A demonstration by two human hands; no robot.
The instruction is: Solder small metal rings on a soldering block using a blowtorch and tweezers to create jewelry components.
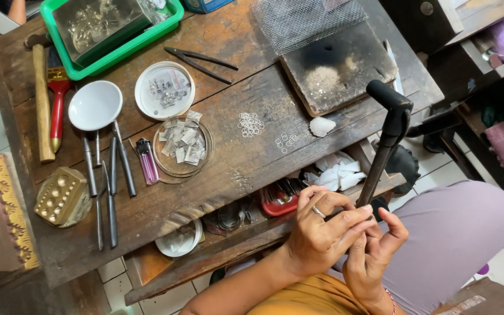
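1. Just off the bench's front edge, above the lap: both hands meet at the lower end of a dark rod [380, 166] that slants up to a black bent handle [389, 96].
2. Left hand [322, 230], ring on one finger, grip closed, fingers curled round the rod's lower end.
3. Right hand [374, 251] touching the left; its grip is hidden behind the left fingers, cannot tell what it pinches.
4. Open drawer [263, 233] beside the hands, with white paper scraps [336, 172] and a red tool [278, 201].
5. Bench [228, 169]: small wire rings [251, 123], glass dish of packets [182, 146], purple lighter [147, 160], metal punches [109, 186], brass block [60, 195].
6. Far side: green tray [112, 29], charred block [336, 64], pliers [199, 61], hammer [42, 102].
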